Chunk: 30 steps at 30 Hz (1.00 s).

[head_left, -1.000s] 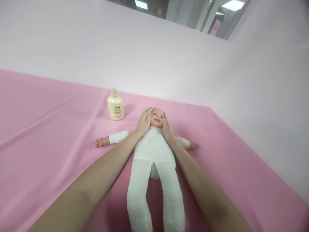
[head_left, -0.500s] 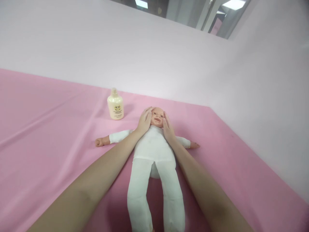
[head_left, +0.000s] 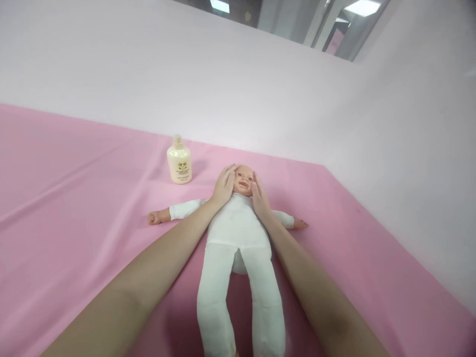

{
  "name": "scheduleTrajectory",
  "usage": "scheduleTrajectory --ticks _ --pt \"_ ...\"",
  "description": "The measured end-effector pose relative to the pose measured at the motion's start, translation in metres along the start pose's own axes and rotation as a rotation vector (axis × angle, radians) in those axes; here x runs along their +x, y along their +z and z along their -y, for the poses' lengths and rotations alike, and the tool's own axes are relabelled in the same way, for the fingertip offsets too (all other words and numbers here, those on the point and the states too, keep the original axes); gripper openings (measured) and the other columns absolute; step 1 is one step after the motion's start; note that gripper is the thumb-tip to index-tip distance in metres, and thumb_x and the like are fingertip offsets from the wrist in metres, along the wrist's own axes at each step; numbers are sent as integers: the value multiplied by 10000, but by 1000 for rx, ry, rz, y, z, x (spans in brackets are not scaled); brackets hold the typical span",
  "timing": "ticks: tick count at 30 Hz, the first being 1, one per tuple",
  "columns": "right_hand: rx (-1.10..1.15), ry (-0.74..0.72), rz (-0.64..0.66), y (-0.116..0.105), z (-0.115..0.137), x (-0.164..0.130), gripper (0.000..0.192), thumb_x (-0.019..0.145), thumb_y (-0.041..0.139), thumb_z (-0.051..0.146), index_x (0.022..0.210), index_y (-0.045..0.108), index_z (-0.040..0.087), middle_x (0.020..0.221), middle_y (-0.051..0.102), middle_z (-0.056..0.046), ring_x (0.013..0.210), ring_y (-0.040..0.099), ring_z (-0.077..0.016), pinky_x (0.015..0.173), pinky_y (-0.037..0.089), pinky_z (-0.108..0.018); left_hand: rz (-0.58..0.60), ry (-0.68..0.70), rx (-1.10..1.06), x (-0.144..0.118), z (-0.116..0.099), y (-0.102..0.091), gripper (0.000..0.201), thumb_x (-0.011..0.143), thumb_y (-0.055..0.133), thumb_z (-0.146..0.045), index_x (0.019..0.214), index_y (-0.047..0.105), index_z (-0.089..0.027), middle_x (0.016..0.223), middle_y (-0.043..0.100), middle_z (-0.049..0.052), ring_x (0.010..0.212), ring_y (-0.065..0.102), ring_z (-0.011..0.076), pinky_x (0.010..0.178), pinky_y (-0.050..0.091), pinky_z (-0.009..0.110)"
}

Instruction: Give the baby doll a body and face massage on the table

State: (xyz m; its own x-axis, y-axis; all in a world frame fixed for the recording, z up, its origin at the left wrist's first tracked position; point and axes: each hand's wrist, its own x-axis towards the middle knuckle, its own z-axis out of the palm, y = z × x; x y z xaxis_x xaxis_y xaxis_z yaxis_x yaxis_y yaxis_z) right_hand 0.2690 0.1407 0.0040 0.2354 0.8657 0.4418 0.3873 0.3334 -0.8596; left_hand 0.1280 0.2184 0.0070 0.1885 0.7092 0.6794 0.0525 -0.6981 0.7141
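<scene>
Doll (head_left: 238, 225) lies on its back on the pink-covered worktop (head_left: 74, 198), arms spread, legs toward the camera. Left hand (head_left: 223, 187) rests flat against one side of the doll's head, right hand (head_left: 259, 197) against the other; head sits between the two palms, face showing in the gap. Fingers of both hands loosely extended, cupping rather than clamping. Cream bottle (head_left: 179, 160) stands upright just left of the head, apart from the left hand

left hand (head_left: 223, 187): flat, fingers extended | right hand (head_left: 259, 197): flat | forearms converging forward
</scene>
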Motion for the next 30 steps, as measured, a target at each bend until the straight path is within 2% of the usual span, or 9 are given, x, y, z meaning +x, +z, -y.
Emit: scheduleTrajectory --ticks 6,13,22,30 --pt "31 7 8 0 1 -1 656 941 331 596 1492 299 241 1569 302 10 1459 265 -185 1224 193 -354 -6 -4 -1 0 1 1 450 1001 263 -414 1280 557 -219 1373 542 72 1328 457 173 1181 314 402" --pt "46 15 13 1 0 0 637 938 328 600 1491 285 286 1573 296 17 1455 267 -154 1230 184 -385 -7 0 -2 0 1 1 454 1000 266 -423 1273 562 -214 1371 543 75 1330 457 174 1182 314 400" --pt "23 11 10 0 -1 0 622 945 322 588 1485 297 282 1571 298 11 1457 266 -158 1226 194 -388 -3 -2 -2 0 1 0 456 999 262 -427 1274 563 -222 1370 540 74 1330 456 173 1183 313 396" --pt "21 10 23 -1 6 -1 700 935 311 616 1499 282 202 1575 285 -21 1467 243 -205 1225 182 -348 -10 2 -7 0 1 1 459 1000 259 -424 1274 563 -216 1366 543 75 1327 456 177 1186 310 400"
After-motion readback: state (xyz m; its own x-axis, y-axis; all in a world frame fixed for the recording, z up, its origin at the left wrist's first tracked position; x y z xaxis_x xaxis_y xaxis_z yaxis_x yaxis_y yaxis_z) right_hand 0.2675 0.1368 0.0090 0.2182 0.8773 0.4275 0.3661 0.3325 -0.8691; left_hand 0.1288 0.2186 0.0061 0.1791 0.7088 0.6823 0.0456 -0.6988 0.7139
